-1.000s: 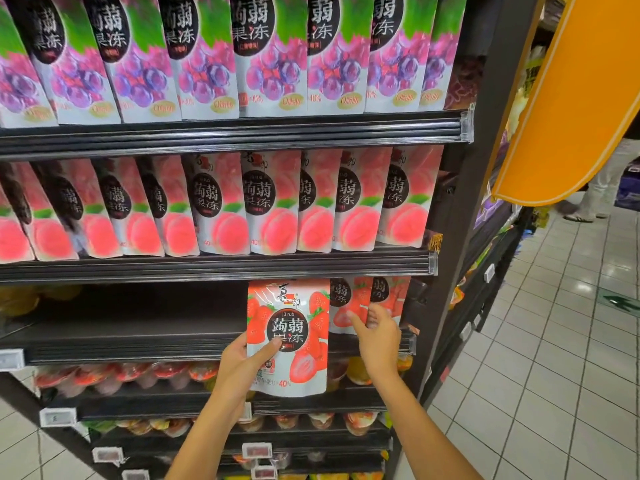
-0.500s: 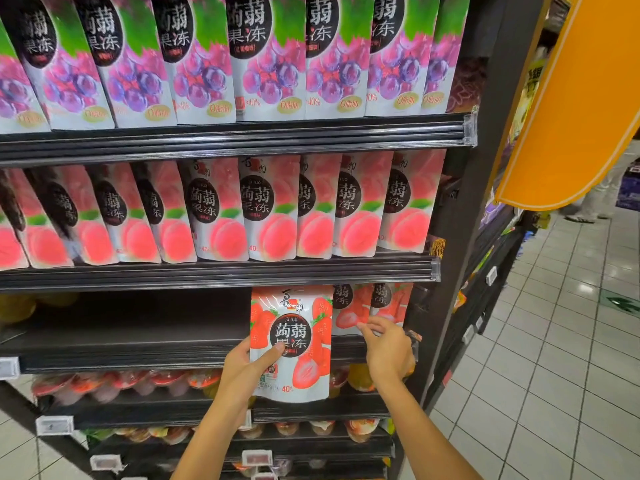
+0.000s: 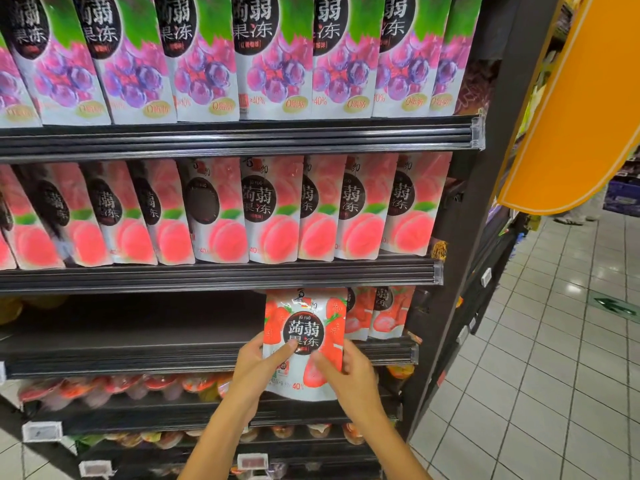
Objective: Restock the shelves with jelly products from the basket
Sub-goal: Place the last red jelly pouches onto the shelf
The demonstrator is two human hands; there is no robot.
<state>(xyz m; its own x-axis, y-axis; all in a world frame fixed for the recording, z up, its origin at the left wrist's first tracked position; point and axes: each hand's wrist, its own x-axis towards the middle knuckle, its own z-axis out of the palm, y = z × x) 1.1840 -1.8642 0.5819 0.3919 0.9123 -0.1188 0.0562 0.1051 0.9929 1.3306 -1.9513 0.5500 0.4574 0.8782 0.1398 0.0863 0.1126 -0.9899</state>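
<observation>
A strawberry jelly pouch [image 3: 304, 327], red and white with a black round label, is upright in front of the third shelf [image 3: 138, 355]. My left hand [image 3: 258, 367] grips its left edge, thumb across the front. My right hand [image 3: 349, 375] holds its right lower edge, thumb on the front. Two more strawberry pouches [image 3: 377, 313] stand on that shelf just to the right. The shelf's left part is dark and bare. The basket is not in view.
Peach pouches [image 3: 221, 213] fill the shelf above, grape pouches [image 3: 207, 57] the top shelf. Lower shelves hold jelly cups [image 3: 114, 386]. A dark upright post [image 3: 460, 237] ends the shelving on the right. An orange sign [image 3: 581, 109] hangs over the tiled aisle [image 3: 554, 358].
My right hand has left the shelved strawberry pouches and moved left onto the held pouch. The pouch has risen slightly toward the third shelf.
</observation>
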